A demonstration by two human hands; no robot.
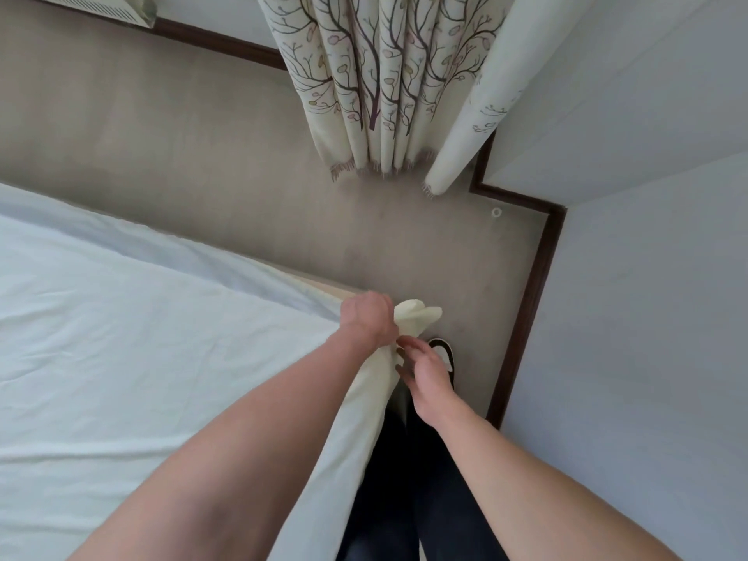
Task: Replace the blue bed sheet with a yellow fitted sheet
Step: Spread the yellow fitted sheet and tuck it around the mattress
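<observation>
Hands work at the corner of a bed (121,317), where a pale yellow sheet (364,398) covers the mattress and hangs over its edge. The left hand (368,321) is clenched around a bunched corner of the sheet, lifted just off the bed. The right hand (425,370), fingers loosely spread, touches the hanging fabric just below. A patterned curtain (376,87) reaches the floor (243,176) beyond.

Pale yellow fitted sheet (121,358) across the bed, its bunched corner lifted off the mattress corner.
</observation>
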